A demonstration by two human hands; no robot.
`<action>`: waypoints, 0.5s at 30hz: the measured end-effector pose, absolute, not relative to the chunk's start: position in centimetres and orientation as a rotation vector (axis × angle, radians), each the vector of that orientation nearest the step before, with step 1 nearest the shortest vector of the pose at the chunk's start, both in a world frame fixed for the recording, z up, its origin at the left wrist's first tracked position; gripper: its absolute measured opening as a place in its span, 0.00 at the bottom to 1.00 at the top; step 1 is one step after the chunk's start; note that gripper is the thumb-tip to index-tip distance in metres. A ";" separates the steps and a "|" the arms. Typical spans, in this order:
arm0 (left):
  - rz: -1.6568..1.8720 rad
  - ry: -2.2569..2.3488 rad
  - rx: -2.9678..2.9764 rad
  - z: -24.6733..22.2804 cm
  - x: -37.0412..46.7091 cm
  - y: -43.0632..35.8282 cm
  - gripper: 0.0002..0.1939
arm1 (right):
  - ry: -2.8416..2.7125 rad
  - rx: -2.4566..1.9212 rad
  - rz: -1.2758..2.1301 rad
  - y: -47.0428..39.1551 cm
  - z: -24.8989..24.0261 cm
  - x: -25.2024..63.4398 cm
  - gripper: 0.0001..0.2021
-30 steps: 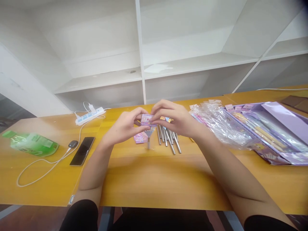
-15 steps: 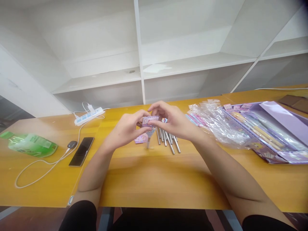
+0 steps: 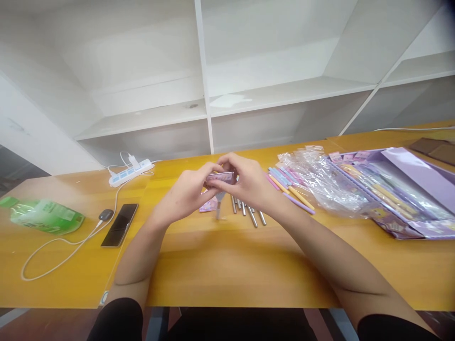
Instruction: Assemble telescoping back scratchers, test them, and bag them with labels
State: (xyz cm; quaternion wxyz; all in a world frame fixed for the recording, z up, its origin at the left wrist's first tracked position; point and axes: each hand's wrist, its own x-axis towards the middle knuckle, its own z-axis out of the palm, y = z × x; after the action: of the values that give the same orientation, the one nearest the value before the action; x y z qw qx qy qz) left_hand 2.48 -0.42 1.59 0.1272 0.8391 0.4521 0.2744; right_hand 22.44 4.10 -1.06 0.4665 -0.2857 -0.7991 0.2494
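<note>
My left hand (image 3: 188, 192) and my right hand (image 3: 247, 179) meet above the middle of the table, both closed on a small purple printed card (image 3: 221, 177). Below the card hangs a clear bag (image 3: 218, 208) with something slim and greyish in it, partly blurred. Several silver metal tubes (image 3: 253, 218) lie on the table beneath my right hand, their far ends hidden by it. Another small pink-purple card (image 3: 209, 204) lies under my left hand's fingers.
Yellow and purple pens (image 3: 298, 202) lie right of my hands, beside clear plastic bags (image 3: 314, 182) and an open purple box (image 3: 401, 189). To the left are a phone (image 3: 120, 225), a green bottle (image 3: 46, 215), a cable and a power strip (image 3: 131, 173).
The card has tilted flatter and my hands have drawn closer around it. My right hand has shifted slightly left, and more of the pens shows beside it.
</note>
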 end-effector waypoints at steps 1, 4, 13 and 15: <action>0.789 1.316 2.449 1.6 2.5 -0.4 0.14 | -1.953 -0.716 0.600 4.0 -1.1 22.3 0.16; 0.780 1.318 2.461 1.5 2.5 -0.5 0.17 | -1.936 -0.756 0.537 3.7 -1.1 22.2 0.17; 0.805 1.234 2.352 2.1 1.7 -0.1 0.07 | -2.025 -0.674 0.697 3.7 -0.1 24.3 0.11; 0.800 1.234 2.331 2.2 1.5 0.2 0.07 | -2.055 -0.672 0.723 4.0 0.0 24.9 0.09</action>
State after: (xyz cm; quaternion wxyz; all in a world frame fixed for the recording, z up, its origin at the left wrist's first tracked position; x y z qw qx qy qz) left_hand 1.51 0.15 2.16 0.1916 0.8300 0.4395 0.2850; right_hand 24.87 4.01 0.03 0.4175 -0.2680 -0.8191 0.2880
